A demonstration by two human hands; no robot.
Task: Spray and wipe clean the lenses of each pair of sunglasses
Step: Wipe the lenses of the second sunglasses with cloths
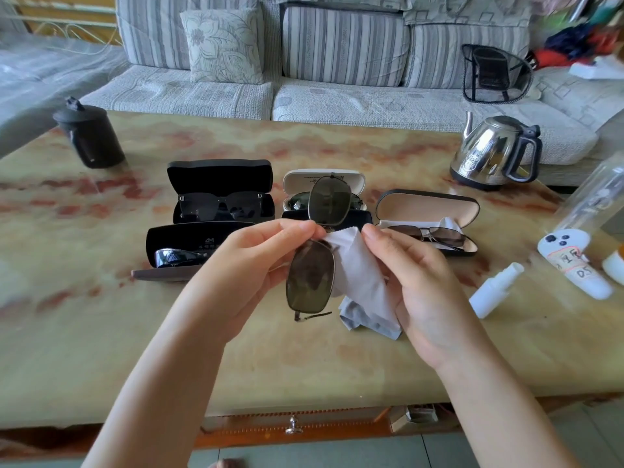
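A metal-framed pair of sunglasses (310, 275) with dark green lenses stands on end above the table, one lens over the other. My left hand (251, 261) pinches it at the bridge. My right hand (415, 285) holds a pale grey cleaning cloth (363, 285) just right of the lower lens, thumb tip near the bridge. A small white spray bottle (495, 293) lies on the table to the right. Behind stand several open cases: black sunglasses (219, 209), a wraparound pair (180, 256), a pair in a white case (300, 201), a thin-framed pair (435, 234).
On the marble-patterned table (101, 332) a dark lidded jar (89, 135) stands far left and a steel kettle (494, 152) far right. A clear bottle (594, 194) and a white labelled object (574, 263) sit at the right edge. A striped sofa (304, 79) runs behind.
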